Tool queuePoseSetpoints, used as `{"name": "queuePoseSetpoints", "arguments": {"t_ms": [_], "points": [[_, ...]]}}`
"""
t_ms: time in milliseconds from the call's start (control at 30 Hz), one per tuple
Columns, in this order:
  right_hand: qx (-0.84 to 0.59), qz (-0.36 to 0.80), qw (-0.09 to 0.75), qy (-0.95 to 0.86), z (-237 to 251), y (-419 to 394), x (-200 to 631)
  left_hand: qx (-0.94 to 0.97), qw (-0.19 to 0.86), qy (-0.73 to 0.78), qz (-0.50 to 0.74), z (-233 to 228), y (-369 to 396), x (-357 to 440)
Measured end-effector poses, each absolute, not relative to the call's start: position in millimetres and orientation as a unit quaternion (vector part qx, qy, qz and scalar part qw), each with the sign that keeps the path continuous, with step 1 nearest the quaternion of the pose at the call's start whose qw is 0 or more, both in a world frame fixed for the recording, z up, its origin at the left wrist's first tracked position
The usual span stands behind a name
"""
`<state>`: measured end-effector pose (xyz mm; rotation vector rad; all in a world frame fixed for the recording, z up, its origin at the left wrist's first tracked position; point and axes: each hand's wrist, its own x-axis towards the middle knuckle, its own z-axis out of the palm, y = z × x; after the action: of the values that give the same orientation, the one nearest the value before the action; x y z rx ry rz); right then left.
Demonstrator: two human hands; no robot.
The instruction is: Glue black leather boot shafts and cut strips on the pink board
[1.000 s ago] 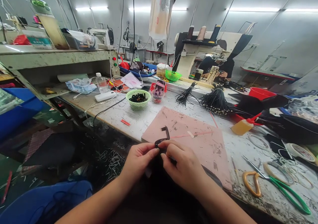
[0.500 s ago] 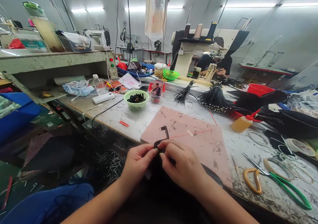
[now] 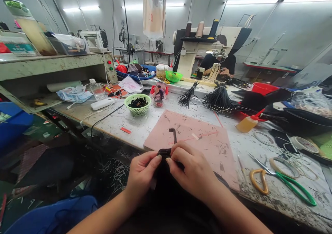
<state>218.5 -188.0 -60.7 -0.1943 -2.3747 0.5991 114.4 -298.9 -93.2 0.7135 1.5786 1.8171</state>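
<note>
A narrow black strap (image 3: pixel 171 142) is pinched between the fingertips of the left hand (image 3: pixel 142 175) and the right hand (image 3: pixel 193 173) at the near edge of the workbench. The strap is thin, flat and dark. Its free end is seen standing up above the fingers, bent over at the top into a small hook shape, in front of the pink mat. The lower part is hidden behind the fingers and merges with black material below the hands.
</note>
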Motion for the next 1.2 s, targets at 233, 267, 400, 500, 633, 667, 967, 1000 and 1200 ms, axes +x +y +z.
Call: {"name": "queuePoseSetpoints", "arguments": {"t_ms": [233, 267, 400, 500, 633, 667, 967, 1000, 1200], "points": [[-0.095, 0.249, 0.313, -0.912, -61, -187, 220, 0.259, 0.316, 0.569, 0.714, -93, -298, 116], [-0.098, 0.246, 0.311, -0.913, -60, -187, 220, 0.261, 0.319, 0.566, 0.715, -93, -298, 116], [-0.125, 0.187, 0.305, -0.926, -57, -186, 221, 0.277, 0.304, 0.567, 0.713, -91, -300, 114], [-0.142, 0.143, 0.290, -0.935, -52, -184, 222, 0.268, 0.306, 0.567, 0.716, -88, -299, 113], [-0.130, 0.195, 0.248, -0.940, -44, -180, 222, 0.209, 0.327, 0.545, 0.743, -84, -299, 114], [-0.117, 0.214, 0.242, -0.939, -43, -180, 222, 0.203, 0.328, 0.538, 0.749, -83, -299, 114], [-0.055, 0.313, 0.260, -0.912, -43, -180, 217, 0.177, 0.380, 0.493, 0.762, -80, -298, 114], [-0.053, 0.319, 0.261, -0.910, -43, -180, 217, 0.171, 0.377, 0.489, 0.768, -79, -297, 115], [-0.058, 0.323, 0.285, -0.901, -46, -178, 214, 0.160, 0.369, 0.470, 0.786, -75, -293, 118]]}}
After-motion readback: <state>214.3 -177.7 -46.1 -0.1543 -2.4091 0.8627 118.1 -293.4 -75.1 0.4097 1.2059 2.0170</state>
